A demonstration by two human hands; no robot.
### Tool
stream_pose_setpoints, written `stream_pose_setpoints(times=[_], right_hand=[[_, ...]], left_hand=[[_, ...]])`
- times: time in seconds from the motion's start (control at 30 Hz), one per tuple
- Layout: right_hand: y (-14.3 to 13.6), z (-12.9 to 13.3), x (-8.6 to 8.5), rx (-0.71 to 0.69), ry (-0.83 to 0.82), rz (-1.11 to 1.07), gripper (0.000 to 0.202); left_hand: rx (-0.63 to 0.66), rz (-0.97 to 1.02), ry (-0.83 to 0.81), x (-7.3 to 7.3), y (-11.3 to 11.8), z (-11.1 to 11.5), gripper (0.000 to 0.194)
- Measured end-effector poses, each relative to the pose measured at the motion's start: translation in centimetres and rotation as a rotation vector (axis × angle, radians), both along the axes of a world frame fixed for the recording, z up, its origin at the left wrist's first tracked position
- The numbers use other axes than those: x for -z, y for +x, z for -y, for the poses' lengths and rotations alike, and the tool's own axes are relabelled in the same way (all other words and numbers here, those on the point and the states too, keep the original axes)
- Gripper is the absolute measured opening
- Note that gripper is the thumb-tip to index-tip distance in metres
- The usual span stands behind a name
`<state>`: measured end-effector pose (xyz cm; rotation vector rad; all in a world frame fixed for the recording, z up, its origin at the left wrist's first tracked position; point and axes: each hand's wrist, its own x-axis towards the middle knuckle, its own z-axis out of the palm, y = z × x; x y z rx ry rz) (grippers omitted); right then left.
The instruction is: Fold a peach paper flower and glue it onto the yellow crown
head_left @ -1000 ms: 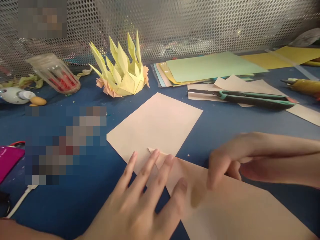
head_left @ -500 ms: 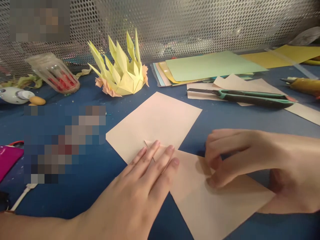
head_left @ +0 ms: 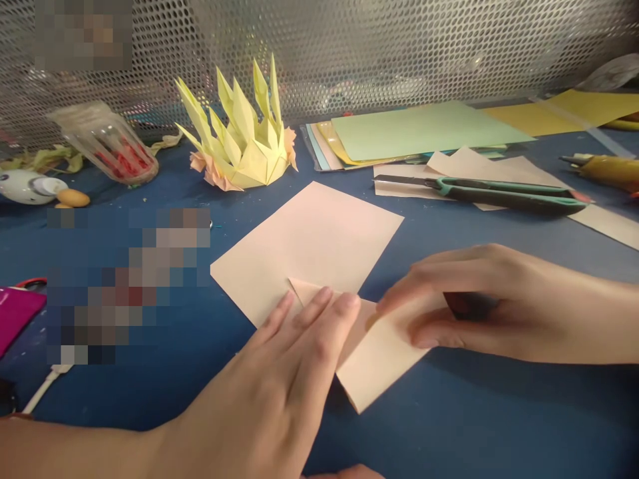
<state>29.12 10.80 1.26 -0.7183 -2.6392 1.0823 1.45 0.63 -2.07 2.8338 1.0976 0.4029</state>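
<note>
A pink sheet of paper [head_left: 382,372] lies on the blue table, its near right side bent over toward the far left. My right hand [head_left: 464,306] grips the raised edge of that sheet between thumb and fingers. Stretched flat, my left hand [head_left: 284,372] presses the sheet's left part down with its fingertips. Another pink square of paper [head_left: 319,233] lies beyond, partly covered by the left corner of the bent sheet.
Behind stand a yellow folded-paper lotus [head_left: 244,140] and a tilted glass jar [head_left: 112,143]. A green-and-black utility knife [head_left: 509,195] with its blade out rests on pink paper scraps [head_left: 484,163]. Coloured sheets [head_left: 429,130] lie by the metal mesh wall [head_left: 349,53].
My right hand has lifted the sheet's near right part and bent it over toward the left. The left hand stays on the paper, its fingers slightly shifted.
</note>
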Motion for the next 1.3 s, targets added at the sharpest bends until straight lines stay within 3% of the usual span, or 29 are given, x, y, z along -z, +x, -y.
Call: stream_pose_setpoints(times=[0.07, 0.2, 0.33, 0.43, 0.6, 0.7, 0.83, 1.0, 1.3], right_hand=[[0.0, 0.0, 0.2, -0.010, 0.024, -0.032, 0.025], [0.0, 0.1, 0.5, -0.102, 0.047, -0.093, 0.018], [0.1, 0.1, 0.6, -0.123, 0.052, -0.093, 0.023], [0.1, 0.0, 0.7, -0.127, 0.048, -0.094, 0.024], [0.0, 0.1, 0.7, -0.031, 0.015, -0.096, 0.020], [-0.1, 0.2, 0.7, 0.016, -0.030, -0.071, 0.019], [0.2, 0.0, 0.5, 0.031, -0.090, -0.048, 0.020], [0.6, -0.8, -0.4, 0.039, -0.255, 0.079, 0.019], [0.9, -0.3, -0.5, 0.114, -0.235, 0.145, 0.018]], left_hand=[[-0.003, 0.072, 0.053, 0.3, 0.3, 0.2, 0.099], [0.017, 0.002, 0.096, 0.6, 0.7, 0.5, 0.089], [0.006, -0.140, 0.007, -0.4, 0.5, 0.4, 0.083], [0.009, -0.163, 0.040, -0.7, 0.5, 0.4, 0.080], [0.041, -0.239, 0.104, 0.0, 0.9, 0.8, 0.068], [0.004, -0.266, 0.202, 0.6, 0.8, 0.8, 0.070], [0.065, -0.226, 0.254, 1.2, 0.3, 0.4, 0.067], [-0.003, -0.247, 0.230, 1.1, 0.6, 0.7, 0.062], [0.000, -0.279, 0.156, 0.3, 0.8, 0.6, 0.055]])
